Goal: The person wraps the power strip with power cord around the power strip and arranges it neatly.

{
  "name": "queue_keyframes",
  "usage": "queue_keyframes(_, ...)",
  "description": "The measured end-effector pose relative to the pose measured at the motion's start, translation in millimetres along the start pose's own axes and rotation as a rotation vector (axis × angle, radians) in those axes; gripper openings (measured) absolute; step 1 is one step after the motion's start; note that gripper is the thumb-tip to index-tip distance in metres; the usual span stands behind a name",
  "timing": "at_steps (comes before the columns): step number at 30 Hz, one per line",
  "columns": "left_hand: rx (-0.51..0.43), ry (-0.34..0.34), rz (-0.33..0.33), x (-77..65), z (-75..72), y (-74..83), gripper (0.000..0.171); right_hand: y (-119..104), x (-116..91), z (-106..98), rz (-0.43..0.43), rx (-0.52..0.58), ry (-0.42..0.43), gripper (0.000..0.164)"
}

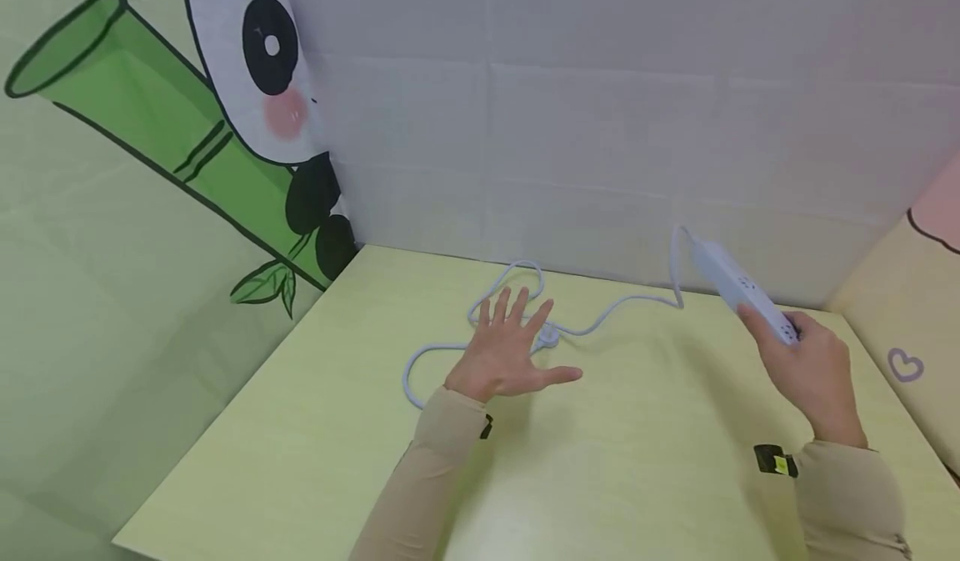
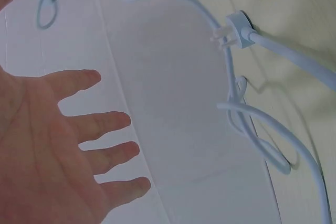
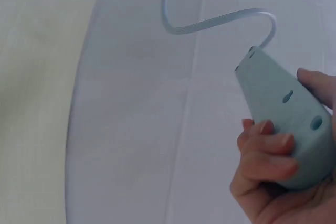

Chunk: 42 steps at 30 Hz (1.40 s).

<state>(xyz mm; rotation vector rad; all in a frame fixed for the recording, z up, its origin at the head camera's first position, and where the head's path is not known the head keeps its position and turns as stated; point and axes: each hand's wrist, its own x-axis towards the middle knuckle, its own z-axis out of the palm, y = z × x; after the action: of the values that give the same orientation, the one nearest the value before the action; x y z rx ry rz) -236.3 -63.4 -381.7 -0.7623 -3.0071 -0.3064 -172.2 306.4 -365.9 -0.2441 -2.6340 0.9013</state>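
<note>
A white power strip (image 1: 738, 284) is gripped at its near end by my right hand (image 1: 813, 369), held up over the right side of the table. In the right wrist view the underside of the power strip (image 3: 289, 108) shows, with fingers and thumb wrapped round it. From its far end runs a white cord (image 1: 630, 298) down to the table and leftward into loose loops. My left hand (image 1: 502, 348) is spread above those loops, fingers straight, holding nothing. Beside its thumb lies the plug (image 1: 549, 335); the plug's prongs (image 2: 223, 36) show in the left wrist view.
The pale yellow table (image 1: 615, 461) meets a white wall covering (image 1: 585, 144) at the back. A green panel with a bamboo and panda drawing (image 1: 165, 127) stands on the left. On the right is a cream panel with a heart (image 1: 905, 365).
</note>
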Motion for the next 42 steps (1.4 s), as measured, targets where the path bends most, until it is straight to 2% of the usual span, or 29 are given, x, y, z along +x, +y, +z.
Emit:
queue_keyframes(3,-0.079,0.052,0.060,1.0,0.9,1.2,0.099,-18,-12,-7,-0.097,0.075,-0.027,0.058)
queue_keyframes(7,-0.308,0.143,0.144,-0.1,-0.1,5.0,0.087,-38,-31,-12,-0.249,0.151,-0.079,0.040)
queue_keyframes(11,-0.573,0.197,0.269,-1.7,-1.9,8.8,0.064,-52,-45,-8,-0.361,0.178,0.004,0.029)
queue_keyframes(13,-0.664,0.202,0.320,-1.0,-2.3,9.6,0.048,-56,-47,-7,-0.369,0.185,0.048,0.026)
queue_keyframes(15,-0.713,0.192,0.336,0.4,-2.2,9.5,0.038,-58,-47,-7,-0.356,0.188,0.081,0.025)
queue_keyframes(18,-0.764,0.124,0.307,1.6,-1.3,7.9,0.033,-59,-46,-7,-0.330,0.185,0.134,0.026)
queue_keyframes(23,-0.847,-0.041,0.304,4.5,1.3,4.7,0.030,-59,-46,-8,-0.312,0.219,0.207,0.026)
queue_keyframes(26,-0.869,-0.078,0.321,7.0,3.8,3.3,0.027,-59,-46,-9,-0.311,0.262,0.204,0.022)
queue_keyframes(30,-0.845,-0.015,0.303,11.7,7.7,2.6,0.024,-57,-46,-11,-0.320,0.323,0.135,0.022)
queue_keyframes(37,-0.784,0.032,0.056,16.1,12.9,3.7,0.045,-53,-52,-17,-0.360,0.385,0.007,0.039)
queue_keyframes(39,-0.782,0.063,0.017,16.3,13.3,3.7,0.046,-52,-54,-18,-0.381,0.395,-0.031,0.042)
queue_keyframes(42,-0.766,0.132,-0.006,16.9,12.8,3.7,0.045,-53,-57,-17,-0.422,0.377,-0.101,0.041)
